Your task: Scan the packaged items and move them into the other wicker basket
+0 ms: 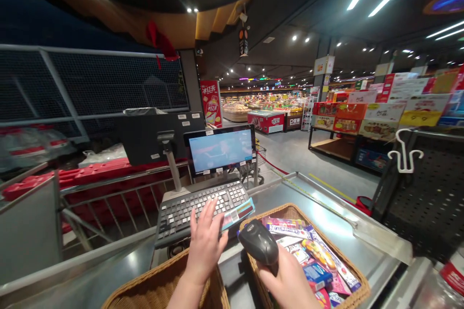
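My left hand (pixel 204 241) is stretched out with its fingers spread, fingertips resting on the grey keyboard (pixel 203 206) of the checkout terminal. My right hand (pixel 286 280) is wrapped round the handle of a black barcode scanner (pixel 258 242), whose head points forward over the wicker basket (pixel 290 211) on the right. That basket holds several colourful snack packets (pixel 319 260). Behind the keyboard the terminal's screen (pixel 220 149) glows blue.
A second wicker basket (pixel 152 285) sits at the lower left beneath my left forearm. Both baskets rest on a steel checkout counter (pixel 337 222). A black monitor back (pixel 152 137) stands left of the screen, a black pegboard rack (pixel 431 193) on the right, shop shelves (pixel 362 116) beyond.
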A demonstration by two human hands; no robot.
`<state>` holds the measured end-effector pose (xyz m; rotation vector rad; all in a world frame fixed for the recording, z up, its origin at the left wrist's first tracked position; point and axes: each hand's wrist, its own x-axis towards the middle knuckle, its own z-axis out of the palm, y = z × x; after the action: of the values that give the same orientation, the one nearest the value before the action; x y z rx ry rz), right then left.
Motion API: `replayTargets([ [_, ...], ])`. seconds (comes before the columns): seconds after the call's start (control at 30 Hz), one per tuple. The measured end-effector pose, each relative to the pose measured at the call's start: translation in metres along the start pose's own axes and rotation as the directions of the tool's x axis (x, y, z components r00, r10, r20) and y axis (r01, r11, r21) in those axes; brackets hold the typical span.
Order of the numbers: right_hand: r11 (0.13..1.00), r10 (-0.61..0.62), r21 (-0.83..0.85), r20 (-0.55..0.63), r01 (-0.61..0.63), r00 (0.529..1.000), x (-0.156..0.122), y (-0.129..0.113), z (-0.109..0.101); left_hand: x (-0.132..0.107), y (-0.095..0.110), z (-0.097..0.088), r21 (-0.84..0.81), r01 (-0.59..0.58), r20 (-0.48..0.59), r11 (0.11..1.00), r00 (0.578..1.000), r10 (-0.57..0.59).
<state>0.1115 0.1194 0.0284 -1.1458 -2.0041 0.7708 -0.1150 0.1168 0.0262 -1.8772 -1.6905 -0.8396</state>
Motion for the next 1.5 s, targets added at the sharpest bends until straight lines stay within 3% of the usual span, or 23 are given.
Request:
replayTargets([
  [0.2, 0.998, -0.063, 0.033, 0.061, 0.061, 0.996, -0.001, -0.011, 0.004, -0.010, -0.013, -0.014, 0.026, 0.025, 0.016, 0.999, 1.000, -0.026],
  [0.47, 0.994, -0.062, 0.092, 0.116, 0.051, 0.991, -0.006, -0.018, 0.020, -0.026, -0.026, -0.033, 0.033, 0.063, -0.028, 0.997, 0.998, -0.062],
  [0.63, 0.997, -0.049, 0.070, 0.126, 0.040, 0.991, -0.006, -0.024, 0.029, -0.037, -0.034, -0.042, 0.039, 0.093, 0.010, 0.995, 0.996, -0.094],
  [0.8, 1.000, -0.020, 0.011, 0.168, 0.019, 0.986, -0.011, -0.030, 0.033, -0.061, -0.044, -0.050, 0.046, 0.121, 0.061, 0.992, 0.990, -0.124],
  [0.97, 1.000, -0.008, 0.016, 0.196, 0.005, 0.981, -0.016, -0.030, 0.037, -0.100, -0.051, -0.062, 0.067, 0.129, 0.192, 0.989, 0.971, -0.139],
  [1.2, 0.999, 0.038, -0.014, 0.275, -0.036, 0.961, -0.027, -0.018, 0.048, -0.157, -0.040, -0.079, -0.006, 0.194, 0.421, 0.981, 0.890, -0.174],
  [1.37, 0.998, 0.063, -0.005, 0.309, -0.065, 0.949, -0.032, -0.019, 0.053, -0.189, -0.036, -0.081, -0.027, 0.293, 0.598, 0.956, 0.771, -0.219],
  [1.5, 0.997, 0.067, 0.016, 0.311, -0.075, 0.948, -0.031, -0.018, 0.051, -0.201, -0.036, -0.082, 0.012, 0.335, 0.703, 0.942, 0.668, -0.246],
])
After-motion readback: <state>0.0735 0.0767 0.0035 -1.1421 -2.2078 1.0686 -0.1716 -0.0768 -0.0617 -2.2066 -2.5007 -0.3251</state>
